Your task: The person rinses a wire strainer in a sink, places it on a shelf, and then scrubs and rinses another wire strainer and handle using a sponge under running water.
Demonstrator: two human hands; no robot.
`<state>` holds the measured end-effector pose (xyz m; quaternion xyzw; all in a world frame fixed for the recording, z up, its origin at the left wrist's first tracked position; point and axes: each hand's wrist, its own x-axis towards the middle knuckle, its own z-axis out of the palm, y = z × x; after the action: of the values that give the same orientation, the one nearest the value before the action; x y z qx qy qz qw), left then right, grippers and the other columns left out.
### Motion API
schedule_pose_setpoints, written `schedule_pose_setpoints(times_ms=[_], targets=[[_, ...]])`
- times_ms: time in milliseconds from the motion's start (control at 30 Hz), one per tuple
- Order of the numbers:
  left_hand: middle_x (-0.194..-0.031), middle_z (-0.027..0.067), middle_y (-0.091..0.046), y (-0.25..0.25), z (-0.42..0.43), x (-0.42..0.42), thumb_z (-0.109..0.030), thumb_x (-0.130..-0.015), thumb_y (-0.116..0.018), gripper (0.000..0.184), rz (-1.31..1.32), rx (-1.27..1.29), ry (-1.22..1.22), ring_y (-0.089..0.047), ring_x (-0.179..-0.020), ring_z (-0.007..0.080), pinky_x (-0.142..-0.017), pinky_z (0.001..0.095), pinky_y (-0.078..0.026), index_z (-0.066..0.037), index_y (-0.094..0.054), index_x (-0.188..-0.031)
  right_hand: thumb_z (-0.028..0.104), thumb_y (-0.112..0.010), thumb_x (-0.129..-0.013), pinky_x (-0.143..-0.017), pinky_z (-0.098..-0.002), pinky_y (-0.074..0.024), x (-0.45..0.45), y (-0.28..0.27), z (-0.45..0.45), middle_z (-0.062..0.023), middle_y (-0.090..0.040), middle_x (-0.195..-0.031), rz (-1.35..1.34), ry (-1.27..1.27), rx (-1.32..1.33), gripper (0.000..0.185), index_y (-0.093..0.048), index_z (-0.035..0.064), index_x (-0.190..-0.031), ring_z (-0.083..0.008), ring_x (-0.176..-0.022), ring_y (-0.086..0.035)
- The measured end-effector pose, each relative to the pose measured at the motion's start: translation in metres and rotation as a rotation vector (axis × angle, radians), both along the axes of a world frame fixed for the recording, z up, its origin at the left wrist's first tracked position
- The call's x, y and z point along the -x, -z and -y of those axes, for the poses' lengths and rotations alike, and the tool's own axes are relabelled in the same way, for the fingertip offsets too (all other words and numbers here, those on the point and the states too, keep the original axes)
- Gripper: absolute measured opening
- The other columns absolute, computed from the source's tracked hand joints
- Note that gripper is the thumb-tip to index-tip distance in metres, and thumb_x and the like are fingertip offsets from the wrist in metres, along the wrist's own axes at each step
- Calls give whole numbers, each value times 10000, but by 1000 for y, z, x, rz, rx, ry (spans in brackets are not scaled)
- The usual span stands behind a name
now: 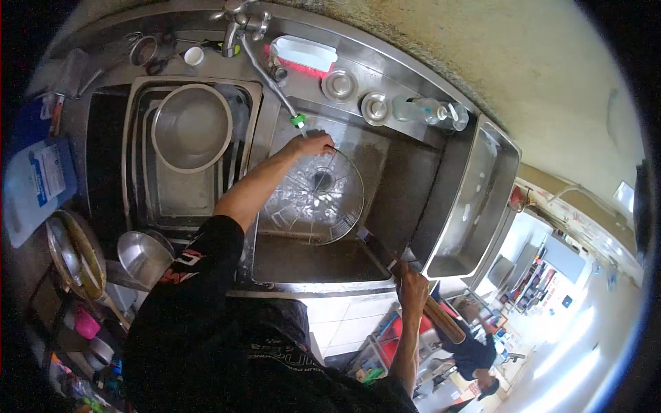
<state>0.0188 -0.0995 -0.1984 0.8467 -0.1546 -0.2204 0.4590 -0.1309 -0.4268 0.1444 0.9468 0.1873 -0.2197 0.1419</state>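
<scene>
My left hand (316,144) is closed on the upper rim of a round wire strainer (358,189), which is held in the metal sink (330,265) under the faucet hose (274,86) with its green tip. Water shows around the strainer's middle. Over the sink's front right corner, my right hand (412,286) grips a tool with a wooden handle (445,321). Its flat metal part (375,248) reaches into the sink, close to the strainer's lower right edge.
Left of the sink are stacked trays (129,148) with a round metal bowl (191,129). Bottles (420,110) and small metal dishes line the back ledge. A deep metal pan (475,206) stands right. Another person (475,354) is at lower right.
</scene>
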Motion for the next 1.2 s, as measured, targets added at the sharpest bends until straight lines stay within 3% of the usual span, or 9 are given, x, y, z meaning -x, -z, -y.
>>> schedule_pose_setpoints(times_ms=[100, 267, 400, 433, 533, 567, 667, 833, 1200], targets=[[-721, 75, -642, -5, 14, 11, -223, -877, -527, 193, 31, 348, -91, -619, -653, 250, -621, 362, -472, -62, -630, -906, 129, -604, -762, -567, -478, -473, -15, -17, -4, -164, -612, -677, -121, 76, 46, 293, -543, 121, -1049, -358, -667, -621], [-743, 92, -648, -21, 13, 11, -159, -848, -580, 146, 140, 201, -80, -634, -698, 191, -637, 324, -483, -60, -630, -943, 163, -583, -796, -610, -470, -497, -54, -43, -18, -183, -630, -803, -142, 92, 165, 268, -563, 105, -1057, -356, -689, -624], [-866, 93, -678, -33, 7, 27, -115, -780, -673, 186, -167, 704, -518, -632, -775, 143, -685, 285, -492, -14, -640, -933, 139, -555, -825, -641, -449, -490, -96, -56, -14, -159, -631, -832, 31, -370, 109, 285, -572, 111, -1108, -341, -736, -615], [-873, 91, -679, -38, 3, 32, -110, -769, -685, 191, -251, 805, -661, -627, -791, 130, -696, 281, -493, -9, -646, -927, 132, -541, -835, -642, -449, -473, -107, -52, -15, -134, -621, -791, -60, -159, 329, 230, -588, 100, -1058, -334, -716, -601], [-855, 115, -665, 20, 11, 49, -25, -719, -689, 215, -264, 1093, -706, -633, -839, 175, -755, 291, -491, 50, -634, -912, 122, -540, -825, -625, -439, -466, -156, -52, -47, -149, -590, -712, -106, -352, 289, 161, -590, 80, -972, -326, -687, -592], [-844, 110, -665, 33, 9, 52, -38, -685, -740, 222, -214, 636, -642, -634, -817, 159, -740, 294, -502, 37, -647, -872, 125, -528, -836, -587, -434, -469, -169, -44, -51, -148, -590, -701, -145, -344, 309, 130, -586, 73, -939, -325, -671, -597], [-839, 115, -667, -1, -13, 58, -56, -683, -756, 207, -476, 628, -635, -642, -802, 162, -737, 301, -513, 36, -650, -835, 130, -521, -837, -562, -429, -471, -191, -35, -69, -153, -591, -698, -184, -374, 353, 119, -574, 67, -922, -321, -649, -602], [-884, 95, -680, 6, -6, 62, -121, -769, -724, 199, -299, 1040, -774, -636, -834, 142, -756, 269, -508, 12, -661, -902, 127, -526, -805, -592, -431, -492, -215, -36, -106, -115, -613, -766, -184, -630, 213, 111, -541, 116, -914, -325, -647, -609], [-912, 85, -677, -2, 2, 67, -96, -863, -616, 131, -405, 1274, -778, -628, -872, 146, -815, 277, -499, -5, -671, -939, 103, -520, -806, -597, -434, -502, -242, -41, -119, -98, -628, -800, -133, -631, 431, 108, -562, 130, -902, -304, -685, -626]])
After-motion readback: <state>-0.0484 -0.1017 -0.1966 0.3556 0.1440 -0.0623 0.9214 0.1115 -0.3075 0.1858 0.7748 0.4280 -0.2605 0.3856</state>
